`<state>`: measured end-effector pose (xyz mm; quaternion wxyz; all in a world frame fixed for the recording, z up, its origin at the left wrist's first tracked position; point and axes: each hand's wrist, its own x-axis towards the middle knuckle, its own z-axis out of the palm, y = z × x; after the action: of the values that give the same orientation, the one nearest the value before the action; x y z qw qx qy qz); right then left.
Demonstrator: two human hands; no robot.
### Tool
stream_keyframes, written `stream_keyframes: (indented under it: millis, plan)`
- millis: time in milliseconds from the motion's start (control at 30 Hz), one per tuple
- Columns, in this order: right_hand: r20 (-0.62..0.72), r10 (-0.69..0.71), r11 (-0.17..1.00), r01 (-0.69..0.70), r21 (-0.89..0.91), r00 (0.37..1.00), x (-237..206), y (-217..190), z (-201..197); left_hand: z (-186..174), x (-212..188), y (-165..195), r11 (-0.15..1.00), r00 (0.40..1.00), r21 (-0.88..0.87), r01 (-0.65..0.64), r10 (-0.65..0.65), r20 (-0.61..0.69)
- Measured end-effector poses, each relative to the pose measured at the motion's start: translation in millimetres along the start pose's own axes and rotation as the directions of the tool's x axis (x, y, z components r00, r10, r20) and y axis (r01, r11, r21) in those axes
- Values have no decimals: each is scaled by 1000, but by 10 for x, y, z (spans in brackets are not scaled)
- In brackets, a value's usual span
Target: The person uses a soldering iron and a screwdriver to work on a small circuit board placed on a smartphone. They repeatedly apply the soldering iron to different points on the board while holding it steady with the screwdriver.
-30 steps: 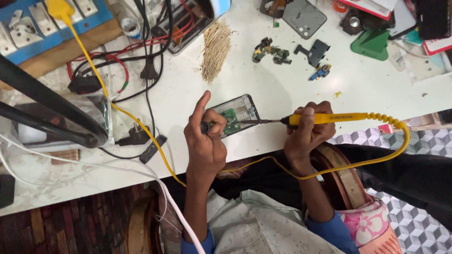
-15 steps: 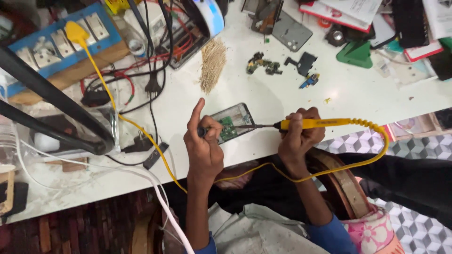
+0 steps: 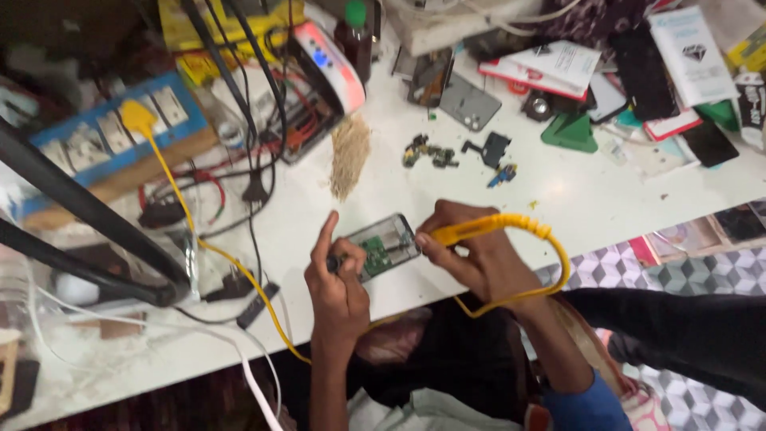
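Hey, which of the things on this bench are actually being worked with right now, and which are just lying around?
In use:
opened phone, steadied by the left hand
yellow soldering iron, gripped in the right hand
its yellow cable

Lying about:
bundle of thin sticks
loose small parts
green wedge stand
booklets

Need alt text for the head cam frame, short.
Seen from above, a person's left hand steadies an opened phone with a green circuit board on a white workbench, while the right hand works a yellow-handled soldering iron on it. Cables, a pale bristle bundle and small phone parts lie behind.
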<state>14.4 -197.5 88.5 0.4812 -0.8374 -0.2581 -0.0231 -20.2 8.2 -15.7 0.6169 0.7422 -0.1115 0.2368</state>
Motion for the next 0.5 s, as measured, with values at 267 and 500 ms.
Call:
stream_keyframes:
  millis: [267,500]
  plan:
    - [-229,61,996,-75,-52,972,-225,137,184,-9,-3,45,999,999,11,-50,50,17]
    - [-463,280,893,-51,446,841,-151,554,265,-54,30,46,951,968,188,-247,249,14]
